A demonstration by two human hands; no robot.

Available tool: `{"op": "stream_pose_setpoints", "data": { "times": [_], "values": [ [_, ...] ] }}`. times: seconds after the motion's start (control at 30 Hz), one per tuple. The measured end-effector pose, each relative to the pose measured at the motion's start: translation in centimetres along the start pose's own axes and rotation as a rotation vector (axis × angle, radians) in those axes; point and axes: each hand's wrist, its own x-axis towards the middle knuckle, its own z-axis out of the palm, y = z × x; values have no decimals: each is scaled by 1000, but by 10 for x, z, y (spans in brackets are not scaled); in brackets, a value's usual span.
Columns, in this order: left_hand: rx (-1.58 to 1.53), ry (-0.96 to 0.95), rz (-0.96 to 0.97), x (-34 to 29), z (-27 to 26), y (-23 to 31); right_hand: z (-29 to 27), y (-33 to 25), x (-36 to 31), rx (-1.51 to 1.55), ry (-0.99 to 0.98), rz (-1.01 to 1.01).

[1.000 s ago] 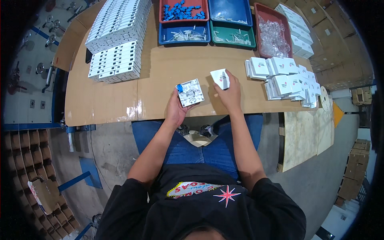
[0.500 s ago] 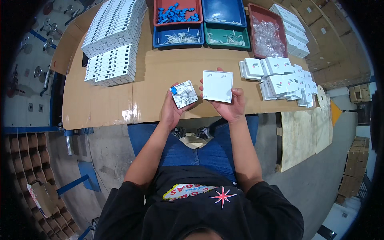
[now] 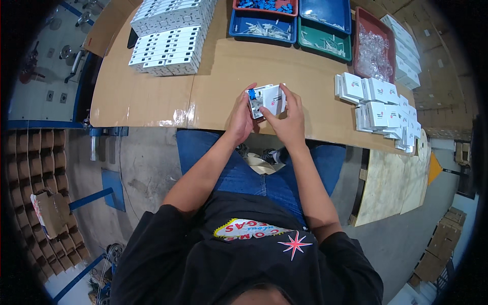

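My left hand [image 3: 239, 121] is closed round a small white square box [image 3: 256, 112], which has a blue connector [image 3: 252, 94] in one corner and white parts inside. My right hand [image 3: 291, 124] grips a flat white square cover [image 3: 275, 100] with a small printed mark facing up. The cover lies partly over the box's right side, so the left strip of the box still shows. My right thumb presses near the cover's lower left edge. Whether the two pieces are joined cannot be seen.
A tall stack of white boxes [image 3: 170, 48] stands at the back left. Trays at the back hold blue connectors [image 3: 264, 5], white pins [image 3: 268, 30] and clear plastic pieces [image 3: 375, 48]. Several finished-looking white square boxes [image 3: 384, 114] lie in a pile on the right of the cardboard-covered table [image 3: 213, 96].
The cover, held apart with its inner side up, is now turned over and brought onto the box. My hands have come together. The view has shifted, moving the table leftward-far items right and up.
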Motion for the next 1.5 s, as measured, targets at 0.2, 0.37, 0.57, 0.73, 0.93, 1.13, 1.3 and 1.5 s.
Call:
{"op": "stream_pose_setpoints", "data": {
  "times": [0.2, 0.37, 0.57, 0.73, 0.93, 1.13, 1.3, 1.5],
  "values": [
    [45, 1, 94, 3, -3, -6, 12, -9, -6, -101, -10, 2],
    [50, 14, 63, 3, -2, -5, 18, -9, -8, -130, -12, 2],
    [36, 15, 71, 5, -1, -7, 21, -6, -9, -107, -21, 11],
    [92, 5, 68, 3, -3, -6, 20, -9, -6, -114, 2, 10],
    [99, 23, 54, 2, -1, -5, 21, -6, -5, -168, 4, -7],
    [80, 26, 45, 3, 0, -6, 20, -4, -3, -194, 26, -36],
    [97, 9, 59, 3, -4, -7, 22, -5, -5, -180, -2, -25],
    [82, 5, 31, 2, -2, -3, 24, -4, -6, -205, -7, -21]
  ]
}}
